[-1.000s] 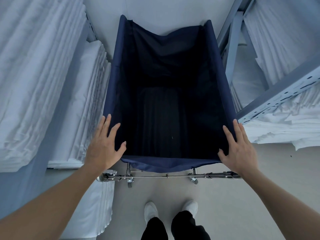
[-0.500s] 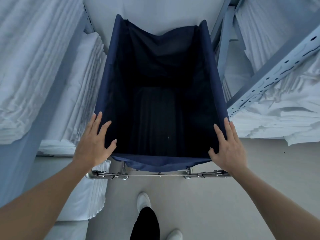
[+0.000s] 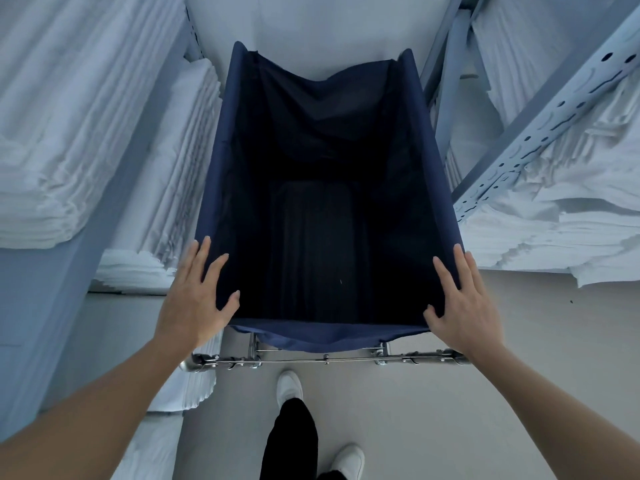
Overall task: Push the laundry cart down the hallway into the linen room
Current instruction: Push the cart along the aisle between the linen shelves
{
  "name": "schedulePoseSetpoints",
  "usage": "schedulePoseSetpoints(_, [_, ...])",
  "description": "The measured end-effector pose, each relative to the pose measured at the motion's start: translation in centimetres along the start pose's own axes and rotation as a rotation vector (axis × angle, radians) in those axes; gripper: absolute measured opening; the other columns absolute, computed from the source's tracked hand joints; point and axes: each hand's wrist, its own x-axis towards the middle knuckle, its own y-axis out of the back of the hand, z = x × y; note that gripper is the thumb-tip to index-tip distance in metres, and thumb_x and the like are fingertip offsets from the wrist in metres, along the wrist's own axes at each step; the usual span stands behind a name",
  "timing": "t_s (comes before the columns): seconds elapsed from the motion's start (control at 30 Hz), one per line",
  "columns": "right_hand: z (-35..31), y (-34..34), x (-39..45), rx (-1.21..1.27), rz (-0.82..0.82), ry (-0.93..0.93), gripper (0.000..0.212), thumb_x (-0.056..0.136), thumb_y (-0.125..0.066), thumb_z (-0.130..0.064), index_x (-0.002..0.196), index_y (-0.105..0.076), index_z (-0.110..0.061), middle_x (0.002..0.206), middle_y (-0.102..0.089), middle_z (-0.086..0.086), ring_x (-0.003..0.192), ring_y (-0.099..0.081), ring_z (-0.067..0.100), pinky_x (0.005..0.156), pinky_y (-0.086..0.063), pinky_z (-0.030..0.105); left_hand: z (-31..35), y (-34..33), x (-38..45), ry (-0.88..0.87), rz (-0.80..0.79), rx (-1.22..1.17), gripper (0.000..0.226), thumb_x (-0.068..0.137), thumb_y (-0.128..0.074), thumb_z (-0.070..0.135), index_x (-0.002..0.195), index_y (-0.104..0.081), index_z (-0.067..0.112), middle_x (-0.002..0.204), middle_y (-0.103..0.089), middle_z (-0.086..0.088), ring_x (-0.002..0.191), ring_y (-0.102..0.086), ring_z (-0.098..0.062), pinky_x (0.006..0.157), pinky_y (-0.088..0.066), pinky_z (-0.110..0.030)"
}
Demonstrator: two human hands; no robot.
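The laundry cart (image 3: pixel 221 140) is a deep navy fabric bag on a chrome frame (image 3: pixel 325 358), and it fills the middle of the head view. Its inside is dark and looks empty. My left hand (image 3: pixel 197 303) lies flat on the near left corner of the rim, fingers spread and pointing forward, thumb over the inner edge. My right hand (image 3: pixel 464 306) lies the same way on the near right corner. Neither hand is curled around the frame. The cart's wheels are hidden.
Stacks of folded white linen (image 3: pixel 69 140) line shelves close on the left. More white linen (image 3: pixel 554 233) sits on a grey perforated metal shelf rack (image 3: pixel 540 133) close on the right. A pale wall (image 3: pixel 311 26) stands just beyond the cart. My white shoes (image 3: pixel 289 382) are mid-step on the grey floor.
The cart has rolled forward between the shelves, with the linen stacks sliding back past it. My feet went from side by side to a stride. Both hands stay on the rim corners.
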Motion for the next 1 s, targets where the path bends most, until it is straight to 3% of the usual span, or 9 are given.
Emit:
schedulePoseSetpoints(0.13, [0.1, 0.0, -0.8, -0.001, 0.004, 0.012, 0.096, 0.074, -0.079, -0.024, 0.160, -0.037, -0.015, 0.176, -0.016, 0.014, 0.162, -0.018, 0.035, 0.106, -0.055, 0.053, 0.3, 0.2, -1.0, 0.002, 0.003, 0.001, 0.066, 0.092, -0.055, 0.042, 0.148, -0.045, 0.008, 0.168, -0.020, -0.017, 0.158, -0.012, -0.034, 0.124, -0.026, -0.054])
schedulePoseSetpoints(0.33, [-0.2, 0.2, 1.3, 0.002, 0.000, 0.006, 0.095, 0.077, -0.077, -0.026, 0.161, -0.034, -0.016, 0.176, -0.014, 0.014, 0.163, -0.014, 0.033, 0.110, -0.052, 0.052, -0.2, 0.2, 1.1, 0.011, -0.004, -0.018, 0.068, 0.090, -0.071, 0.031, 0.148, -0.044, 0.006, 0.169, -0.019, -0.017, 0.158, -0.010, -0.033, 0.125, -0.023, -0.054])
schedulePoseSetpoints(0.57, [-0.7, 0.2, 5.7, -0.026, -0.006, -0.016, 0.094, 0.081, -0.074, -0.030, 0.163, -0.031, -0.016, 0.177, -0.011, 0.014, 0.163, -0.014, 0.034, 0.120, -0.041, 0.051, -1.1, 0.1, 6.1, 0.003, -0.012, -0.020, 0.068, 0.091, -0.068, 0.034, 0.149, -0.042, 0.009, 0.169, -0.017, -0.015, 0.159, -0.009, -0.031, 0.123, -0.026, -0.054])
schedulePoseSetpoints(1.0, [-1.6, 0.5, 11.6, -0.027, 0.016, -0.013, 0.093, 0.081, -0.076, -0.028, 0.162, -0.033, -0.014, 0.176, -0.013, 0.017, 0.163, -0.017, 0.037, 0.120, -0.040, 0.052, -1.9, 0.4, 12.0, 0.019, -0.015, -0.041, 0.066, 0.092, -0.067, 0.033, 0.149, -0.042, 0.011, 0.170, -0.017, -0.014, 0.159, -0.008, -0.029, 0.121, -0.030, -0.054])
